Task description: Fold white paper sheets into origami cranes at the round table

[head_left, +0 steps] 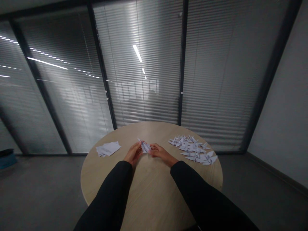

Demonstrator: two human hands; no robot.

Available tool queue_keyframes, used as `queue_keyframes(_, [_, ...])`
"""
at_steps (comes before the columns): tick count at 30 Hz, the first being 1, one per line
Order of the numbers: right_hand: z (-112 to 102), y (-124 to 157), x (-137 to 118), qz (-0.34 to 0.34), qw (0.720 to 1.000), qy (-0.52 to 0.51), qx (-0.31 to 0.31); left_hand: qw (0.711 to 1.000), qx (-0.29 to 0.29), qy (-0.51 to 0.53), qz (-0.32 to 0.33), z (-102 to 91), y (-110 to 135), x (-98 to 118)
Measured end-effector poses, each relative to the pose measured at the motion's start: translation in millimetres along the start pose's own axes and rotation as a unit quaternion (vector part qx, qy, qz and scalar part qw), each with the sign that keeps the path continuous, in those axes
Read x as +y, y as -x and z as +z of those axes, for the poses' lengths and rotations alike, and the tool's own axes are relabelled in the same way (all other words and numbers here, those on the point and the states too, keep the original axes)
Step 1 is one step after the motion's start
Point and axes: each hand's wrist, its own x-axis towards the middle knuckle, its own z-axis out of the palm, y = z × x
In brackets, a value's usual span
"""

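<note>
Between my two hands, over the middle of the round table, is a folded white paper crane (145, 147) with a thin point sticking up at its left. My left hand (133, 153) grips its left side with bent fingers. On the other side, the fingers of my right hand (160, 152) pinch the crane's right edge. Fine folds are too small to make out. Several folded paper cranes (192, 147) lie in a spread group to the right of my right hand. To the left of my left hand rests a loose stack of paper sheets (108, 149).
The round wooden table (149, 192) has a curved edge all round. Behind it stands a glass partition with blinds (146, 106) and dark frames. A grey wall (284, 122) rises at the right. A blue bin (7, 158) sits on the floor at far left.
</note>
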Motion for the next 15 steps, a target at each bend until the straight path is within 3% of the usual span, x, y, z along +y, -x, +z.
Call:
queue_keyframes(9, [-3.4, -8.3, 7.6, -0.040, 0.998, -0.003, 0.044, 1.000, -0.019, -0.005, -0.003, 4.6, 2.5, -0.2])
queue_keyframes(15, [-6.9, -8.3, 9.2, -0.016, 0.996, -0.008, 0.082, 0.999, -0.045, -0.010, 0.001, 5.0, 2.6, -0.3])
